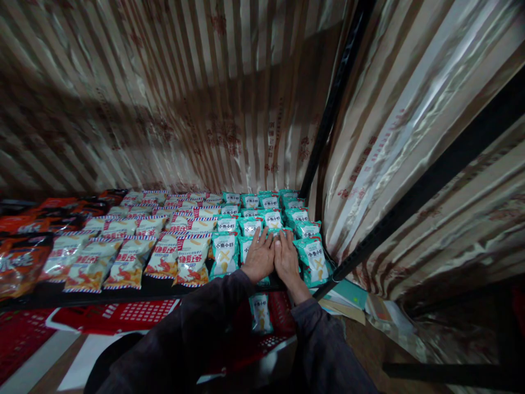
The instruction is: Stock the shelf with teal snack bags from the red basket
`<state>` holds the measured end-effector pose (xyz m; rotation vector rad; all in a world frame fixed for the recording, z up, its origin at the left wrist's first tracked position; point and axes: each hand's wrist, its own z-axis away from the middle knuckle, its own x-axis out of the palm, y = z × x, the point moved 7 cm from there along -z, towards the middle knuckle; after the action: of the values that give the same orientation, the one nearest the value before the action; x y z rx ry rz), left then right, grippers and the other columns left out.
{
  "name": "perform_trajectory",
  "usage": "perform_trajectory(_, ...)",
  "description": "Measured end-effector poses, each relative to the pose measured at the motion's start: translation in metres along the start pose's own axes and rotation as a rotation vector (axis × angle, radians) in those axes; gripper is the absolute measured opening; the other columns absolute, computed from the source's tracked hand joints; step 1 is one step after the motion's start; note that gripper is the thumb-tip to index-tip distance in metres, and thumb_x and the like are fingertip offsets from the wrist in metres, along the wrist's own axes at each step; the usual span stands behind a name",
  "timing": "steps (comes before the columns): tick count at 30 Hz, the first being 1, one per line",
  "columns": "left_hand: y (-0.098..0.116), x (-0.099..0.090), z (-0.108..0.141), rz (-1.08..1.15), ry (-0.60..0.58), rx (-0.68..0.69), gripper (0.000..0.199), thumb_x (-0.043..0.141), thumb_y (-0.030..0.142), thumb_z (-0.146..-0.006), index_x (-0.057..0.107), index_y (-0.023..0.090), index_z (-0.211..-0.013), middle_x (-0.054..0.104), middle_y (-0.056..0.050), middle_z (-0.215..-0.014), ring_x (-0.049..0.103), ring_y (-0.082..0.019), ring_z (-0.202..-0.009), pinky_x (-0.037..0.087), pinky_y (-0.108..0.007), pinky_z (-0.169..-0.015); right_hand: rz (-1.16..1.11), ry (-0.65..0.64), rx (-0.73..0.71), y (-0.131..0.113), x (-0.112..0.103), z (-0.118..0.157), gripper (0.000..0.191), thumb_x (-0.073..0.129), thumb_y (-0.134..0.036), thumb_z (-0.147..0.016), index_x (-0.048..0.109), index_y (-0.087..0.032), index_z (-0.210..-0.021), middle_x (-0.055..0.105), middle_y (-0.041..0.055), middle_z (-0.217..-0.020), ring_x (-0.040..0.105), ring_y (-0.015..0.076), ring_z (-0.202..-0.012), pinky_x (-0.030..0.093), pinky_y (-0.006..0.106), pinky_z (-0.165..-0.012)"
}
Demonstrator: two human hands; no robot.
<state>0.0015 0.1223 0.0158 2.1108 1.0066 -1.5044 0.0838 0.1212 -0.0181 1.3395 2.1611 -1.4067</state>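
Observation:
My left hand (259, 256) and my right hand (286, 257) lie side by side, palms down, on teal-and-white snack bags in the front row of a black shelf. Their fingers are stretched out and point away from me. Beneath the palms the bags are mostly covered. Left of my hands stands a teal snack bag (225, 255), and to the right leans another teal snack bag (315, 261). Rows of similar bags run back towards the curtain. One more teal snack bag (261, 313) sits lower, in a red basket (283, 314) below the shelf.
White-and-red snack bags (192, 260) fill the shelf's middle, with orange bags (18, 268) at far left. Black metal posts (369, 241) rise on the right. Striped curtains (184, 98) hang behind and beside the shelf. Another red basket (118, 314) is below the black shelf edge (94, 298).

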Motion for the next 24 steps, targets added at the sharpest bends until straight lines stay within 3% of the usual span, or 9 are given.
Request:
perform_trajectory(4,-0.007,0.003,0.005,0.073,-0.037,-0.055,0.047,0.042,0.021,-0.09,0.049,0.013,-0.135,0.052,-0.013,-0.14,0.036,-0.032,-0.137,0.032,-0.053,-0.11,0.026,-0.002,0.013,-0.002,0.004,0.001,0.056,0.02,-0.04,-0.098,0.049,-0.009,-0.135,0.042,0.0186,-0.146,0.028,0.0283,-0.142,0.036,0.049,-0.107)
perform_trajectory(15,-0.008,0.006,0.014,0.033,-0.042,-0.042,0.047,0.041,0.02,-0.091,0.048,0.011,-0.136,0.052,-0.013,-0.141,0.039,-0.028,-0.136,0.031,-0.047,-0.112,0.064,0.068,-0.004,-0.012,0.005,0.009,0.053,0.021,-0.036,-0.099,0.052,-0.01,-0.132,0.04,0.0192,-0.146,0.026,0.0288,-0.142,0.032,0.051,-0.108)
perform_trajectory(24,-0.009,0.004,0.01,0.016,-0.024,-0.028,0.047,0.041,0.021,-0.09,0.049,0.007,-0.134,0.052,-0.016,-0.139,0.043,-0.028,-0.134,0.026,-0.047,-0.114,0.152,0.048,0.051,-0.011,-0.004,0.005,0.051,0.024,-0.036,-0.098,0.053,-0.012,-0.133,0.04,0.0201,-0.147,0.043,0.0319,-0.131,0.041,0.05,-0.099)
